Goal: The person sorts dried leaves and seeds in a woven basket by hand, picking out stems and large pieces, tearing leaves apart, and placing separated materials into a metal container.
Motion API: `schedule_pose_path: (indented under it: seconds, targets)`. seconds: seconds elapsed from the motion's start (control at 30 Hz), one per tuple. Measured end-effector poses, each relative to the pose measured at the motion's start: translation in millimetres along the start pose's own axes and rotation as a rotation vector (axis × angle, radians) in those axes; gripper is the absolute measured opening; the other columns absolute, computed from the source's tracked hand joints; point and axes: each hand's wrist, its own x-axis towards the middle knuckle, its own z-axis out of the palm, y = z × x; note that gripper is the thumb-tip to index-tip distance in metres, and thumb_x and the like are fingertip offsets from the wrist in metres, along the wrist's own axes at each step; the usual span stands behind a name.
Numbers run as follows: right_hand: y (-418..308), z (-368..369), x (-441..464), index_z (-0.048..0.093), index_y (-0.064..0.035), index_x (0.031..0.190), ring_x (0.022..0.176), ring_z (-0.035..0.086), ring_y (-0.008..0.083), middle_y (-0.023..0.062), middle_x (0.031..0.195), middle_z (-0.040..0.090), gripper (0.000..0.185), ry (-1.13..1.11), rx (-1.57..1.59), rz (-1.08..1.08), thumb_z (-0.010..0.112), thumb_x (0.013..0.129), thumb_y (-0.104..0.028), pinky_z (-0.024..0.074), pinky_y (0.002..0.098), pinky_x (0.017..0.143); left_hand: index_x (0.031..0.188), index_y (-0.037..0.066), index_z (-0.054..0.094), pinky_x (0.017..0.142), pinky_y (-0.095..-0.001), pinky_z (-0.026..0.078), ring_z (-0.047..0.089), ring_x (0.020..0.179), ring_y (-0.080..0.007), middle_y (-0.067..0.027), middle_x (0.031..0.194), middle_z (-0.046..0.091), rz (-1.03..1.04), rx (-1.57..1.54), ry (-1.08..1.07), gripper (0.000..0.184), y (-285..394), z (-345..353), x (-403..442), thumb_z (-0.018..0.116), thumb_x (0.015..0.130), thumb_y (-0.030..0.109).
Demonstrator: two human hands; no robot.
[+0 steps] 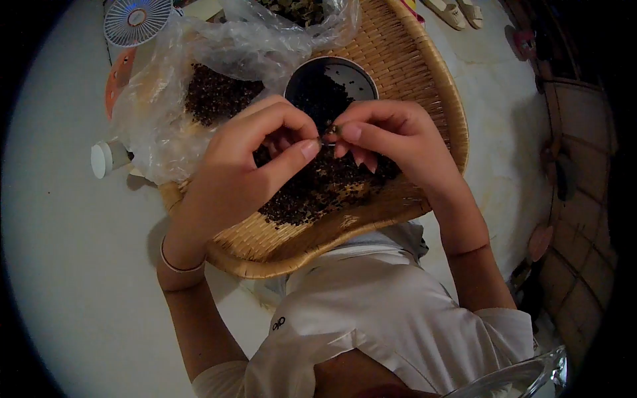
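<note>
Both hands meet over a shallow woven basket [249, 249], fingertips nearly touching. Thumb and index finger of my left hand [232, 156] are pinched together at a tiny dark bit. My right hand [398, 129] pinches a small dark, crumpled piece [334, 129], which looks like dried plant matter; its exact kind is too small to make out. Below the hands, loose dark granular pieces [305, 199] lie spread on the weave. Just beyond the fingertips stands a round bowl [367, 79] with a pale inside, partly filled with similar black pieces [322, 93].
A clear plastic bag [162, 126] with dark brown bits [219, 96] lies over the basket's left side. Dried leaves [295, 10] show at the top. Left of the basket are a small fan [136, 20] and a white-lidded jar [101, 160]. Slippers [448, 13] lie at the upper right.
</note>
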Motion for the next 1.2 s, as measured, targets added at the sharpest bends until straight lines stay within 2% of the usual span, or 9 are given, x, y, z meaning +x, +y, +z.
schedule_pose_path:
  seconds: [0.33, 0.43, 0.53, 0.6, 0.73, 0.9, 1.2]
  targets:
    - [3, 2, 0, 0.063, -0.0022, 0.092, 0.066, 0.054, 0.0052, 0.0010, 0.078, 0.062, 0.019, 0.034, -0.080, -0.032, 0.056, 0.086, -0.019, 0.0434, 0.0186, 0.056, 0.083, 0.002, 0.055, 0.059, -0.0225, 0.040, 0.049, 0.066, -0.0113, -0.0033, 0.077, 0.050, 0.059, 0.074, 0.015, 0.008, 0, 1, 0, 0.062, 0.079, 0.004]
    - [5, 3, 1, 0.062, -0.0011, 0.091, 0.068, 0.054, 0.0067, 0.0018, 0.080, 0.061, 0.019, 0.073, -0.111, -0.077, 0.054, 0.087, -0.017, 0.0438, 0.0197, 0.056, 0.080, 0.000, 0.052, 0.065, -0.0223, 0.038, 0.047, 0.072, -0.0112, -0.0031, 0.079, 0.050, 0.007, 0.052, 0.010, 0.010, 3, 2, -1, 0.060, 0.075, -0.002]
    - [4, 3, 4, 0.062, -0.0014, 0.092, 0.073, 0.054, 0.0073, 0.0029, 0.082, 0.060, 0.019, 0.171, -0.207, -0.140, 0.053, 0.087, -0.018, 0.0437, 0.0210, 0.059, 0.081, 0.000, 0.052, 0.063, -0.0233, 0.039, 0.048, 0.070, -0.0122, -0.0040, 0.079, 0.051, 0.063, 0.098, -0.012, 0.009, 1, 1, -1, 0.060, 0.076, -0.002]
    - [7, 2, 6, 0.062, -0.0030, 0.091, 0.077, 0.053, 0.0077, 0.0032, 0.083, 0.057, 0.018, 0.209, -0.333, -0.270, 0.053, 0.087, -0.018, 0.0417, 0.0217, 0.063, 0.082, 0.000, 0.053, 0.063, -0.0237, 0.040, 0.048, 0.070, -0.0125, -0.0044, 0.079, 0.051, 0.066, 0.113, -0.027, 0.009, 0, 1, -1, 0.060, 0.076, -0.001]
    - [9, -1, 4, 0.062, -0.0039, 0.088, 0.077, 0.052, 0.0081, 0.0021, 0.082, 0.056, 0.015, 0.121, -0.331, -0.209, 0.056, 0.085, -0.018, 0.0395, 0.0220, 0.065, 0.082, 0.000, 0.053, 0.062, -0.0242, 0.040, 0.048, 0.069, -0.0128, -0.0049, 0.080, 0.051, 0.088, 0.152, -0.047, 0.008, -2, 2, 0, 0.060, 0.077, 0.001]
    - [16, -4, 6, 0.060, -0.0044, 0.085, 0.077, 0.050, 0.0075, 0.0004, 0.083, 0.055, 0.013, 0.054, -0.272, -0.271, 0.061, 0.082, -0.016, 0.0389, 0.0210, 0.065, 0.082, 0.000, 0.053, 0.062, -0.0238, 0.039, 0.048, 0.069, -0.0126, -0.0047, 0.079, 0.050, 0.066, 0.122, -0.079, 0.009, -1, 3, 0, 0.061, 0.077, 0.002]
    - [18, -5, 6, 0.057, -0.0038, 0.085, 0.080, 0.051, 0.0069, -0.0005, 0.082, 0.054, 0.011, 0.029, -0.188, -0.247, 0.060, 0.082, -0.014, 0.0414, 0.0217, 0.072, 0.081, 0.000, 0.053, 0.061, -0.0241, 0.039, 0.047, 0.067, -0.0130, -0.0047, 0.078, 0.050, 0.062, 0.126, -0.106, 0.010, -2, 4, 2, 0.061, 0.076, 0.002]
